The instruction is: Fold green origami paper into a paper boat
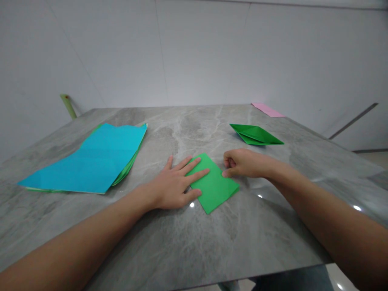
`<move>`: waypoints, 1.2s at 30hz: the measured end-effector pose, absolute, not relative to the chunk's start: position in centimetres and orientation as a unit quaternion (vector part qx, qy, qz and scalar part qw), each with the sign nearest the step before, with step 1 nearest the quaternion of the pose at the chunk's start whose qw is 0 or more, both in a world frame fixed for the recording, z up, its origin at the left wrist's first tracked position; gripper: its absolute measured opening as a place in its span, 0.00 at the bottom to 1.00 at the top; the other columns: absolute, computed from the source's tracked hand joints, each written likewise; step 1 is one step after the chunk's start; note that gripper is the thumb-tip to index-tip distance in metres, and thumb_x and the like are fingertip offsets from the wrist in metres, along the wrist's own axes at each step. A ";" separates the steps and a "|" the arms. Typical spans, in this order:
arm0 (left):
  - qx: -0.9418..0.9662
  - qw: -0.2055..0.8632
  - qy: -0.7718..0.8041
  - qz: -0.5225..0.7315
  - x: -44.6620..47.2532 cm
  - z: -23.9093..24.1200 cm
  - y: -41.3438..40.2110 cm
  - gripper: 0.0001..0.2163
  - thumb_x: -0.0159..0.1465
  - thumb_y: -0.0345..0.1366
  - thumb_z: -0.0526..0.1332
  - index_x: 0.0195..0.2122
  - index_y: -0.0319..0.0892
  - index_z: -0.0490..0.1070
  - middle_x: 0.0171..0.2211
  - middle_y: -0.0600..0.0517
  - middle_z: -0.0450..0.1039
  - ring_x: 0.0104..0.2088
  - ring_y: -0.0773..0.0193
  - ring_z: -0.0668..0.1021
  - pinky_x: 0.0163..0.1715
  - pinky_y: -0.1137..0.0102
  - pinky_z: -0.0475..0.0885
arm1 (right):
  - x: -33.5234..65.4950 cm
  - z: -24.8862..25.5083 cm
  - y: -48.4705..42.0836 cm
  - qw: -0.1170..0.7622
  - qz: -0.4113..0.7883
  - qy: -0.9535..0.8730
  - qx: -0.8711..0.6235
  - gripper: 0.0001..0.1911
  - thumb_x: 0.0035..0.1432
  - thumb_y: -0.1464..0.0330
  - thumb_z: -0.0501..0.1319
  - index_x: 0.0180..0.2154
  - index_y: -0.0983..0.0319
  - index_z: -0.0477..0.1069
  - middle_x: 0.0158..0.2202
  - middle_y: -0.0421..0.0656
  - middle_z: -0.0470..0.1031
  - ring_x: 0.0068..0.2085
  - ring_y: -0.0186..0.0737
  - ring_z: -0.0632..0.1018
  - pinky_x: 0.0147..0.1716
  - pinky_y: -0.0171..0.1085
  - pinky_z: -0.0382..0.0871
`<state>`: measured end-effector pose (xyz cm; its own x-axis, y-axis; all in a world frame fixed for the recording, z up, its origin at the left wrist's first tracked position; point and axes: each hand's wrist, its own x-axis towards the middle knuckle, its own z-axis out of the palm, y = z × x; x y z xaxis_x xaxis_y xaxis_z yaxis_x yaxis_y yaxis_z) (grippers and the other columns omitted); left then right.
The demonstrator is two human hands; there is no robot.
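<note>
We looked down on a polished stone tabletop (194, 242), smooth and glossy where it caught the light. The folded green sheet (218, 190) at twelve o'clock was matt paper, as were the blue paper stack (91, 159) at ten o'clock, the creased green paper boat (254, 134) at one o'clock and the pink sheet (268, 109) beyond it; the wall panels (200, 52) looked smooth and matt.

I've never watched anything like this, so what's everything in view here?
table: 1, grey marbled, under everything
blue paper sheet: 1, bright blue, left side of table
green paper sheets: several, green, beneath blue sheet
folded paper: 1, green, front centre of table
paper boat: 1, dark green, right of centre
pink paper: 1, pink, far right table edge
wall panels: several, white, behind table
left hand: 1, bare, flat on folded paper
right hand: 1, bare, curled at folded paper's edge
</note>
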<state>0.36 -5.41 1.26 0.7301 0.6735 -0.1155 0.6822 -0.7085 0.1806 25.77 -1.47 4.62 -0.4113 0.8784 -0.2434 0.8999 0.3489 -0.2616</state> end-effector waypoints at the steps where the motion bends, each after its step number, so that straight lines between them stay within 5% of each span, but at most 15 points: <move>1: 0.923 0.105 0.371 -0.016 0.3 1.1 -5.4 0.29 0.71 0.54 0.46 0.71 0.56 0.44 0.73 0.46 0.34 0.72 0.46 0.43 0.61 0.32 0.37 | 25.7 4.2 -1.4 0.008 -0.163 0.822 0.545 0.06 0.53 0.67 0.67 0.31 0.63 0.72 0.28 0.42 0.75 0.29 0.38 0.72 0.29 0.36 0.58; 5: 0.903 0.109 0.416 0.009 -0.2 0.9 -5.1 0.39 0.67 0.56 0.52 0.72 0.44 0.38 0.73 0.43 0.33 0.71 0.43 0.41 0.63 0.35 0.38 | 23.8 2.5 -2.0 -0.142 -0.105 0.837 0.519 0.09 0.63 0.66 0.59 0.34 0.63 0.74 0.33 0.46 0.78 0.34 0.40 0.75 0.35 0.37 0.63; 8: 0.869 0.115 0.480 0.030 -0.5 0.8 -4.5 0.41 0.66 0.53 0.55 0.72 0.38 0.38 0.72 0.39 0.34 0.71 0.41 0.41 0.63 0.35 0.42 | 22.1 1.8 -3.2 -0.146 -0.108 0.840 0.512 0.13 0.57 0.59 0.65 0.35 0.63 0.73 0.34 0.46 0.77 0.35 0.42 0.75 0.36 0.38 0.63; 11: 0.828 0.099 0.548 0.064 -0.7 0.5 -4.0 0.37 0.66 0.49 0.55 0.71 0.35 0.47 0.72 0.35 0.40 0.71 0.38 0.45 0.63 0.35 0.45 | 21.4 1.7 -3.9 -0.123 -0.124 0.819 0.547 0.15 0.56 0.57 0.66 0.31 0.62 0.71 0.31 0.45 0.76 0.32 0.41 0.74 0.32 0.38 0.61; 15: 0.819 0.094 0.559 0.094 -0.8 0.1 -3.6 0.27 0.68 0.47 0.54 0.65 0.38 0.60 0.70 0.36 0.50 0.70 0.37 0.51 0.62 0.33 0.47 | 21.4 1.8 -4.0 -0.116 -0.159 0.815 0.545 0.15 0.57 0.58 0.65 0.25 0.61 0.69 0.27 0.42 0.73 0.28 0.38 0.71 0.29 0.37 0.58; 25: 0.846 0.172 0.490 0.121 -0.9 0.8 -4.0 0.19 0.66 0.40 0.58 0.58 0.45 0.67 0.68 0.44 0.56 0.70 0.43 0.53 0.62 0.32 0.43 | 21.4 1.4 -3.6 -0.149 -0.172 0.834 0.502 0.09 0.57 0.63 0.67 0.32 0.62 0.73 0.34 0.44 0.76 0.37 0.42 0.75 0.37 0.38 0.66; 32: 0.865 0.166 0.459 0.115 -1.0 0.7 -4.1 0.21 0.66 0.42 0.59 0.60 0.48 0.66 0.69 0.46 0.55 0.70 0.42 0.52 0.61 0.30 0.42 | 22.1 0.8 -2.5 -0.159 -0.056 0.839 0.518 0.32 0.56 0.54 0.67 0.56 0.68 0.69 0.54 0.57 0.71 0.56 0.60 0.71 0.55 0.53 0.64; 36: 0.868 0.170 0.456 0.101 -1.0 0.9 -4.2 0.21 0.66 0.42 0.59 0.60 0.48 0.66 0.69 0.46 0.54 0.70 0.42 0.52 0.61 0.30 0.42 | 22.4 1.0 -2.0 -0.137 -0.069 0.830 0.536 0.33 0.54 0.52 0.68 0.53 0.68 0.71 0.51 0.58 0.73 0.52 0.60 0.73 0.53 0.55 0.65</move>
<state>-1.00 -4.18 0.92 0.5636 0.8258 0.0204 0.7570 -0.5262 0.3874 22.39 -2.05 0.99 -0.3887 0.9085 0.1534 0.8707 0.4166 -0.2615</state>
